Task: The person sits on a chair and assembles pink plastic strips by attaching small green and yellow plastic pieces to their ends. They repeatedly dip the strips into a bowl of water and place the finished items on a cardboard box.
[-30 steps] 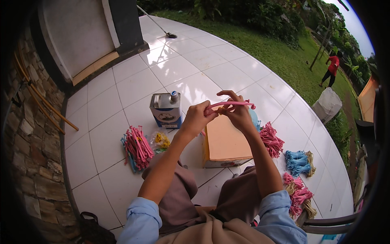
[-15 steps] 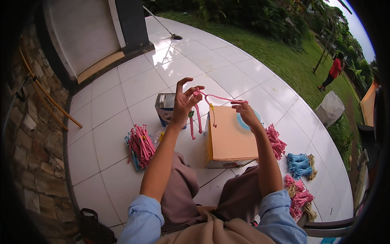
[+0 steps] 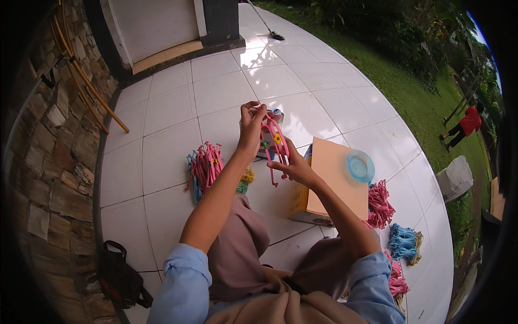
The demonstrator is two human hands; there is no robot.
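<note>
Pink flip-flop straps (image 3: 278, 141), some with a yellow flower and a green ornament, hang between my hands in the middle. My left hand (image 3: 251, 128) pinches their upper ends, with fingers bent closed. Lower and to the right, my right hand (image 3: 294, 166) closes around the straps' lower part, thumb in front. One strap end dangles below the right thumb. Left of my left forearm, a bundle of pink finished-looking straps (image 3: 206, 166) lies over blue ones. Beside that forearm sit small yellow and green ornaments (image 3: 246, 178), partly hidden.
A tin (image 3: 277, 115) stands behind my hands. On the right is a cardboard-topped box (image 3: 337, 186) bearing a translucent blue bowl (image 3: 360, 166). Bundles of pink straps (image 3: 381, 204) and blue straps (image 3: 403, 241) lie beyond it. A black bag (image 3: 121, 275) rests at left; a person (image 3: 468, 123) stands on grass.
My right hand has left the stretched-out strap end over the box and come left, closing around the hanging straps. My left hand still pinches their upper ends. The head view has shifted.
</note>
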